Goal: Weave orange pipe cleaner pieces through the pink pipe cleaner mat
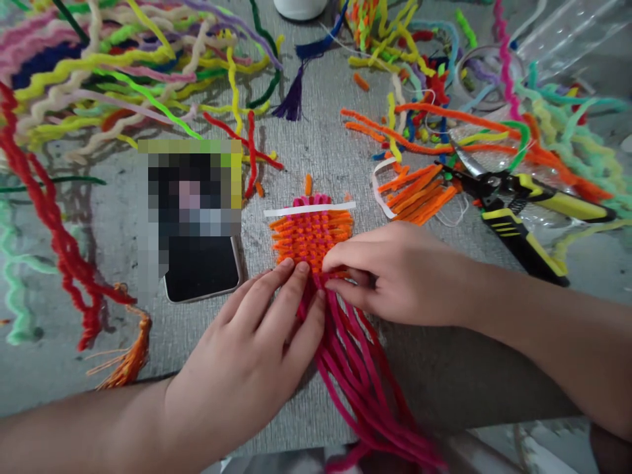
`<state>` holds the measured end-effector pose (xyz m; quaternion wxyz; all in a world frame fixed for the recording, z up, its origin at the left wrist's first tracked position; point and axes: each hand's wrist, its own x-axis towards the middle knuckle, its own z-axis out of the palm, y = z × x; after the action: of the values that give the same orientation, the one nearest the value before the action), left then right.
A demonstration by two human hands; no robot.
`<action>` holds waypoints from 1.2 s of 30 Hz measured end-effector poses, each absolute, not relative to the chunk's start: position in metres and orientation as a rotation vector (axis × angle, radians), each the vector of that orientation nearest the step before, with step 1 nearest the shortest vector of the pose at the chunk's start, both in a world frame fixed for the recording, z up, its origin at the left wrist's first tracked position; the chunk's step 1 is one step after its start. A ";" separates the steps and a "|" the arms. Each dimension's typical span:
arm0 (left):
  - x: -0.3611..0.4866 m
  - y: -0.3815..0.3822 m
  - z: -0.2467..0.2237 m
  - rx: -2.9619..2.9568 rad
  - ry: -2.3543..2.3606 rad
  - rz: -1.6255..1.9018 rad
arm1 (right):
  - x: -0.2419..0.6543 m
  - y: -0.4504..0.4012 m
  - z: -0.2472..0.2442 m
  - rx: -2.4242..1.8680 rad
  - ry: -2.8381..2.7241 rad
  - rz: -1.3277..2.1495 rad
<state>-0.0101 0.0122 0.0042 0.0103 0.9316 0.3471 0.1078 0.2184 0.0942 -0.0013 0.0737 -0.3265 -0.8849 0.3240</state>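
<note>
Two hands (left (251, 355); right (390, 273)) press one weave (311, 237).

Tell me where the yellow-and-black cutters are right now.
In the head view, the cutters lie on the table at right, beyond the right hand, jaws beside the loose bundle of orange pieces.

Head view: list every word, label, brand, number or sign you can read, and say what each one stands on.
No text can be read.
Phone: the screen is dark and the part above it is blurred out; nothing legible.
Yellow and black pliers: no brand or marking shows on the handles.
White strip across the woven orange and pink piece: blank.
White container at the top edge: no label visible.
</note>
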 end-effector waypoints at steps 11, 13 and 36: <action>-0.009 0.005 0.007 2.930 0.918 0.409 | 0.207 0.093 0.021 -1.760 -2.614 0.784; -0.009 0.004 0.008 2.940 0.891 0.383 | 0.203 0.090 0.024 -1.902 -2.589 0.752; -0.018 0.018 0.000 2.902 1.246 0.437 | 0.240 0.125 0.003 -0.366 -2.863 0.003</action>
<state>-0.0177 0.0180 0.0001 -0.0234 0.9100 0.3907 0.1370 0.2402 0.1255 0.0025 0.1273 -0.1257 -0.9839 0.0010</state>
